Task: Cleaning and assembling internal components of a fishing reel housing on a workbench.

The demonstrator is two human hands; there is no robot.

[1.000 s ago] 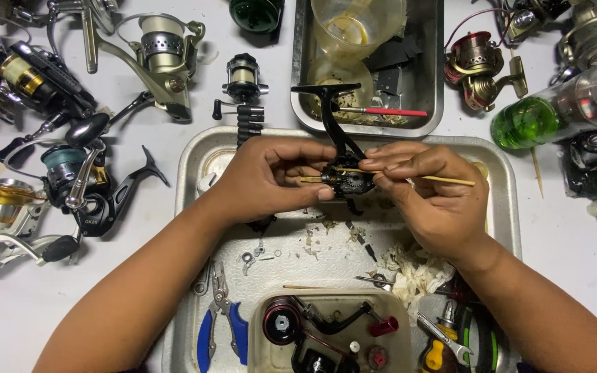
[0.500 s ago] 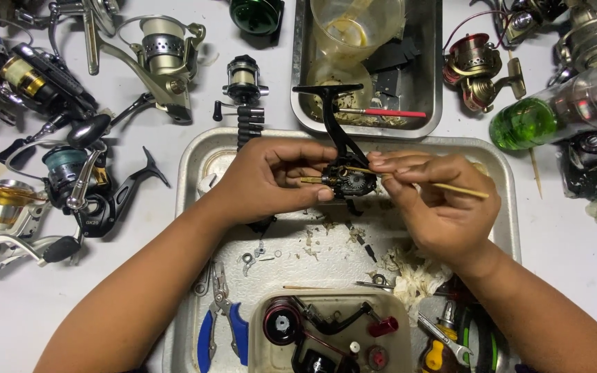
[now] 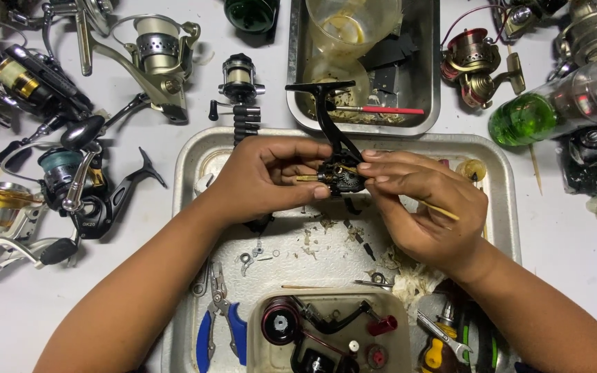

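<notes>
My left hand [image 3: 267, 178] grips a black fishing reel body [image 3: 336, 166] over a metal tray [image 3: 195, 155]; the reel's foot points away from me. My right hand [image 3: 426, 207] pinches a thin wooden stick [image 3: 443, 211], its tip at the reel's open gear side. A brass shaft sticks out of the reel toward my left fingers. Small screws and bits of dirty grease lie on the tray under the hands.
Several fishing reels [image 3: 77, 179] lie on the white table at left and at the top right. A second metal tray [image 3: 431, 83] behind holds a plastic cup and a red-handled tool. A green bottle [image 3: 554, 103] lies right. Blue pliers [image 3: 219, 324] and a tub of parts [image 3: 326, 331] sit near me.
My right hand has drawn the wooden stick in and tilted it down, so less of it sticks out to the right. The left hand and reel stay in place.
</notes>
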